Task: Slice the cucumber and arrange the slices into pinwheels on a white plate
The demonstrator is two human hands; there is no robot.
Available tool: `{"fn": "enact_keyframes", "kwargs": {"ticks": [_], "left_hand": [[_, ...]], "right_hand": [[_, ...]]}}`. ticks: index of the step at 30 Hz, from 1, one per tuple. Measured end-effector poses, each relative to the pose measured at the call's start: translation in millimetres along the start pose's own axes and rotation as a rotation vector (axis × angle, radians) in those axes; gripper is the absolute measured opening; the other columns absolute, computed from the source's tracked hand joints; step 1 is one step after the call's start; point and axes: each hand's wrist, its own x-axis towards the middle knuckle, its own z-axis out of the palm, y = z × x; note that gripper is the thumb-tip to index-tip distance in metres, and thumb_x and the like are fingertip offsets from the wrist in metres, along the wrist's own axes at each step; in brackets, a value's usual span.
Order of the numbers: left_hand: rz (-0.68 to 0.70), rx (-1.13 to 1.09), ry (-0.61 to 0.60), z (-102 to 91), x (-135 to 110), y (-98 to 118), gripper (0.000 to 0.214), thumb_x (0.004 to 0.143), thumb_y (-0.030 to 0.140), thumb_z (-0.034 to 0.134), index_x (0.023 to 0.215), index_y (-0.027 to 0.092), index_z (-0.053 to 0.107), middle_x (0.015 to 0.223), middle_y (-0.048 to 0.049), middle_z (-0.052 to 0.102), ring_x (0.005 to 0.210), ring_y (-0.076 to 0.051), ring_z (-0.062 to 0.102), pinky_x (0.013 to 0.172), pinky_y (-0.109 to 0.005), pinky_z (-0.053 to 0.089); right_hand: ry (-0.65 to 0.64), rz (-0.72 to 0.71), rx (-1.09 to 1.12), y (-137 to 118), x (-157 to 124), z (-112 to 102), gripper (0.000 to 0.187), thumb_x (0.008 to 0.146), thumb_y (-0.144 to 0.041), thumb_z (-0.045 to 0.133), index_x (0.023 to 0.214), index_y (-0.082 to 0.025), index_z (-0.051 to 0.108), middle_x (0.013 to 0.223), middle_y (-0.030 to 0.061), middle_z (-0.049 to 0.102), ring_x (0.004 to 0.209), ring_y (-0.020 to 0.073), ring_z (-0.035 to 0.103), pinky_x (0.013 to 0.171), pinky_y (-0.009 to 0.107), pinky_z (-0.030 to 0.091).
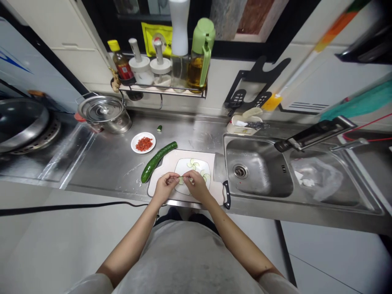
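My left hand and my right hand meet over a white plate, their fingertips pinching a thin cucumber slice between them. Curved pale-green cucumber slices lie in pinwheel shapes on the plate. Under the plate is a pale pink cutting board. A long dark green cucumber rests along the board's left edge. At the board's right edge lies a knife with a black handle; my fingers partly cover the plate's near left part.
A small white dish with chopped red bits and a cucumber end sit behind the board. A lidded steel pot and a wok stand left. A steel sink lies right. Above hangs a condiment rack.
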Motion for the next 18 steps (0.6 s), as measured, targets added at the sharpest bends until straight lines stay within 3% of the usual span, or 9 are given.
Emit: {"fn": "enact_keyframes", "kwargs": {"ticks": [3, 6, 8, 12, 18], "left_hand": [[-0.196, -0.134, 0.008, 5.0, -1.4, 5.3, 0.046, 0.071, 0.054, 0.067, 0.096, 0.016, 0.062, 0.072, -0.0015, 0.062, 0.057, -0.008, 0.050, 0.049, -0.018, 0.034], [-0.465, -0.398, -0.154, 8.9, -1.3, 8.9, 0.052, 0.076, 0.060, 0.060, 0.106, 0.017, 0.060, 0.075, -0.0041, 0.064, 0.055, -0.008, 0.052, 0.044, -0.016, 0.031], [-0.563, -0.539, -0.219, 11.0, 0.3, 10.6, 0.048, 0.076, 0.055, 0.063, 0.107, 0.018, 0.060, 0.077, -0.0040, 0.064, 0.056, -0.008, 0.055, 0.045, -0.016, 0.034], [-0.579, -0.595, -0.220, 12.3, 4.2, 14.2, 0.044, 0.071, 0.041, 0.072, 0.108, 0.021, 0.060, 0.077, 0.0001, 0.062, 0.057, -0.005, 0.054, 0.047, -0.015, 0.034], [-0.451, -0.513, -0.199, 10.8, 2.6, 20.8, 0.058, 0.059, 0.032, 0.082, 0.112, 0.021, 0.059, 0.067, 0.0057, 0.052, 0.055, -0.004, 0.049, 0.049, -0.015, 0.031]], "right_hand": [[0.020, 0.001, 0.020, -0.3, -0.3, -6.5, 0.016, 0.089, -0.027, 0.049, 0.086, -0.021, 0.062, 0.086, 0.0039, 0.064, 0.084, 0.0168, 0.055, 0.073, 0.029, 0.045], [0.021, -0.039, 0.042, -2.5, 0.4, -13.8, 0.017, 0.090, -0.029, 0.049, 0.087, -0.021, 0.064, 0.087, 0.0044, 0.064, 0.085, 0.0169, 0.055, 0.071, 0.028, 0.044], [0.005, -0.059, 0.044, -4.2, 0.9, -17.8, 0.018, 0.090, -0.030, 0.049, 0.089, -0.021, 0.065, 0.087, 0.0045, 0.064, 0.086, 0.0171, 0.055, 0.068, 0.027, 0.044], [-0.032, -0.048, 0.026, -4.5, 0.4, -22.0, 0.018, 0.089, -0.032, 0.050, 0.088, -0.022, 0.064, 0.085, 0.0041, 0.063, 0.084, 0.0168, 0.054, 0.066, 0.026, 0.044], [-0.054, 0.042, 0.106, 1.1, -3.0, -20.7, 0.016, 0.086, -0.031, 0.051, 0.084, -0.021, 0.062, 0.077, 0.0018, 0.062, 0.076, 0.0144, 0.055, 0.064, 0.025, 0.044]]}}
